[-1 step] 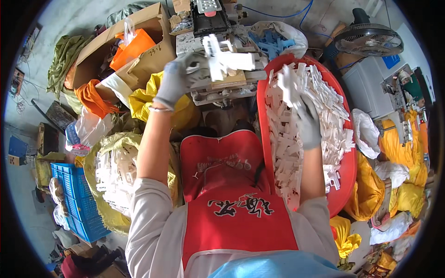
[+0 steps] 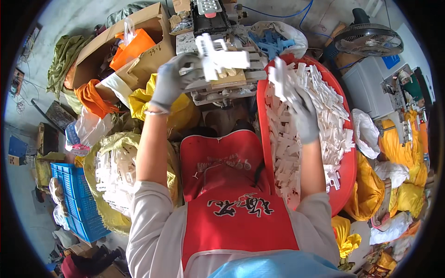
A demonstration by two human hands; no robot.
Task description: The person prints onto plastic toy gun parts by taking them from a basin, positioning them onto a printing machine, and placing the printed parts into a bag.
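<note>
My left hand point(image 2: 174, 78), in a grey glove, is raised and shut on a white plastic part point(image 2: 222, 58), holding it just above a small metal bench machine point(image 2: 218, 90). My right hand point(image 2: 301, 113), also gloved, reaches into a big red basin point(image 2: 346, 185) heaped with white plastic parts point(image 2: 324, 106). Its fingers are closed on a few of those white pieces point(image 2: 280, 76), lifted near the basin's far rim. A red apron point(image 2: 232, 185) covers my lap between my arms.
A yellow sack of white parts point(image 2: 116, 171) lies at my left, with a blue crate point(image 2: 76, 204) beside it. Cardboard boxes point(image 2: 139, 28) stand at the back left. A bag of blue parts point(image 2: 273, 41) and a fan point(image 2: 368, 39) are behind the basin. Yellow bags point(image 2: 408, 185) crowd the right.
</note>
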